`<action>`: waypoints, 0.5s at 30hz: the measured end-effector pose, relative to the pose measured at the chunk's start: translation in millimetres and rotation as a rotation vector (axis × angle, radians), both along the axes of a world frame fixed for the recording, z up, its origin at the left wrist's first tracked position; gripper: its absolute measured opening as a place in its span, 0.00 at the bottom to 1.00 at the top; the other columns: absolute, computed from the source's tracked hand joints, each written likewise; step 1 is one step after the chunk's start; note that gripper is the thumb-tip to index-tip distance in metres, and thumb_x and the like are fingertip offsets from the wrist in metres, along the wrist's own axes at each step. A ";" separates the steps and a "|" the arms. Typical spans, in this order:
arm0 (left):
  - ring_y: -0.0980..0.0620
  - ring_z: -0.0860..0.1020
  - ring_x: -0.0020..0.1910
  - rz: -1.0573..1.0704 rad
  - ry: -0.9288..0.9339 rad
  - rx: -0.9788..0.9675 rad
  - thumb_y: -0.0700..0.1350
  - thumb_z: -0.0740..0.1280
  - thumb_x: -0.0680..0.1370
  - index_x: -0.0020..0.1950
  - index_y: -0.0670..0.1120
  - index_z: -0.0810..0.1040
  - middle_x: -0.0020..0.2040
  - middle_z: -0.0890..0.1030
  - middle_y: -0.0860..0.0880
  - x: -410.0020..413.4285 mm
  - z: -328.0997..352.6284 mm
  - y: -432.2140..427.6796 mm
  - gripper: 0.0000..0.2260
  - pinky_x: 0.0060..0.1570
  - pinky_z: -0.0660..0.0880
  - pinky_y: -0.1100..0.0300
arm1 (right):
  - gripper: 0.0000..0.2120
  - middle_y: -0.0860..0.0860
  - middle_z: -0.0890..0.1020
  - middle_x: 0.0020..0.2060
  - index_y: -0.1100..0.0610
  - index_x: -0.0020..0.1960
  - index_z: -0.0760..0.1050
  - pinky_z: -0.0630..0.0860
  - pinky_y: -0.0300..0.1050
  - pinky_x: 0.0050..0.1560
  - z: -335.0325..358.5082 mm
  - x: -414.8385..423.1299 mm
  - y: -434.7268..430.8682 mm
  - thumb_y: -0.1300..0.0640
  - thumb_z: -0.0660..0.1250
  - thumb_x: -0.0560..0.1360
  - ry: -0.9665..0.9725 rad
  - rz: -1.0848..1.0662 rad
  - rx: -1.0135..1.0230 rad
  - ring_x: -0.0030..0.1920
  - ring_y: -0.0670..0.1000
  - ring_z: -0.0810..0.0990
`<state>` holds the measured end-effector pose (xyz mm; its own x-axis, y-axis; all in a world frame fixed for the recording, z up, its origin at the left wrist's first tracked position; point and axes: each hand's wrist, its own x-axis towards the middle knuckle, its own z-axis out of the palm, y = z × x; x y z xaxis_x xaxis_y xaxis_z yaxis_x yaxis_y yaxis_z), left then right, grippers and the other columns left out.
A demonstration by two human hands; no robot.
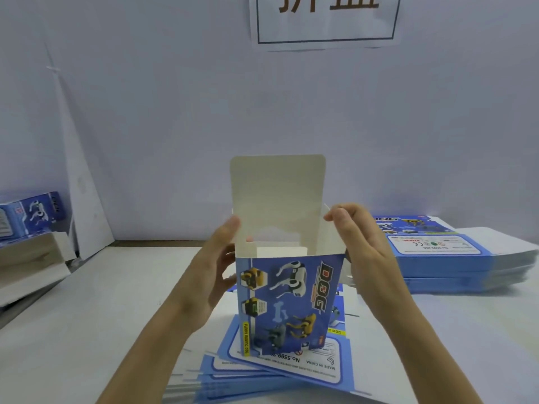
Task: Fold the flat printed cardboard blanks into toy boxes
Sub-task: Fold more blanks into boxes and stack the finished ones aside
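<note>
In the head view, one box [288, 304] is held upright on a pile of flat blanks [277, 371]. The pile lies on the white surface [87, 316], right in front of the person. The box is already opened up into its shape. Its top is not shut yet: the big lid flap [277, 193] is stood straight up at the back, and the white inside can be seen.

The left hand [210, 275] is wrapped round the left wall of the box, with the thumb near the top edge. The right hand [361, 252] is closed on the top right corner, where a small side flap seems to be pinched.

More blanks [443, 258] are piled at the right, well apart. Finished boxes [32, 214] are kept at the far left.

The step in hand looks like closing the top. It would be done best with the box kept square and steady by the left hand. The small side flaps should be pushed in first, along their fold lines. Then the lid flap can be bent forward and its edge tucked in gently, so that no corner is crushed.
</note>
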<state>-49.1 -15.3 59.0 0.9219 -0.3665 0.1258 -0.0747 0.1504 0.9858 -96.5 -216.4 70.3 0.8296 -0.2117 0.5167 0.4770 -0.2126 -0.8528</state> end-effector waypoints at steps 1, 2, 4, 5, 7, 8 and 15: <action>0.39 0.76 0.62 -0.004 0.008 0.012 0.63 0.63 0.70 0.66 0.44 0.74 0.60 0.80 0.40 -1.1 -0.3 -0.2 0.32 0.67 0.66 0.37 | 0.08 0.37 0.76 0.36 0.46 0.48 0.74 0.69 0.31 0.41 -1.4 1.6 -0.9 0.44 0.59 0.78 0.001 -0.012 0.034 0.37 0.37 0.73; 0.37 0.75 0.62 -0.006 0.013 0.012 0.61 0.64 0.69 0.65 0.41 0.74 0.60 0.78 0.37 -2.3 0.9 -1.2 0.32 0.67 0.66 0.37 | 0.05 0.41 0.78 0.40 0.46 0.51 0.74 0.71 0.36 0.42 -1.4 2.4 -1.1 0.48 0.59 0.80 0.011 -0.013 0.074 0.40 0.40 0.75; 0.35 0.74 0.58 0.027 0.015 -0.013 0.57 0.67 0.69 0.60 0.38 0.76 0.59 0.78 0.35 -1.8 0.6 -0.9 0.28 0.64 0.69 0.40 | 0.11 0.47 0.80 0.47 0.44 0.59 0.72 0.75 0.39 0.42 0.2 3.3 -2.1 0.56 0.58 0.81 0.042 0.021 0.157 0.42 0.44 0.79; 0.36 0.74 0.54 0.040 0.018 -0.027 0.57 0.68 0.69 0.57 0.40 0.77 0.58 0.78 0.34 -0.6 -0.3 -0.3 0.25 0.61 0.69 0.43 | 0.14 0.47 0.81 0.49 0.42 0.61 0.71 0.76 0.38 0.40 1.1 3.6 -3.0 0.57 0.57 0.81 0.064 0.041 0.174 0.41 0.43 0.80; 0.36 0.74 0.54 0.025 0.036 -0.038 0.58 0.65 0.69 0.56 0.43 0.79 0.58 0.78 0.34 0.6 -1.2 -0.2 0.24 0.62 0.69 0.42 | 0.15 0.48 0.80 0.53 0.40 0.62 0.70 0.76 0.36 0.39 2.9 3.1 -3.8 0.57 0.56 0.81 0.103 0.042 0.175 0.40 0.39 0.80; 0.34 0.74 0.58 0.016 0.042 -0.035 0.59 0.63 0.69 0.58 0.43 0.78 0.59 0.78 0.35 0.7 -1.3 -0.2 0.25 0.64 0.68 0.40 | 0.15 0.48 0.80 0.54 0.40 0.63 0.70 0.76 0.34 0.39 3.4 2.9 -4.3 0.56 0.55 0.81 0.118 0.034 0.176 0.40 0.39 0.80; 0.37 0.75 0.64 -0.022 0.048 -0.040 0.58 0.65 0.71 0.64 0.47 0.75 0.59 0.80 0.41 2.8 -3.3 -1.3 0.25 0.68 0.66 0.38 | 0.21 0.52 0.80 0.50 0.47 0.69 0.70 0.77 0.41 0.41 -5.2 6.9 -8.5 0.62 0.51 0.81 0.317 0.109 0.380 0.40 0.47 0.80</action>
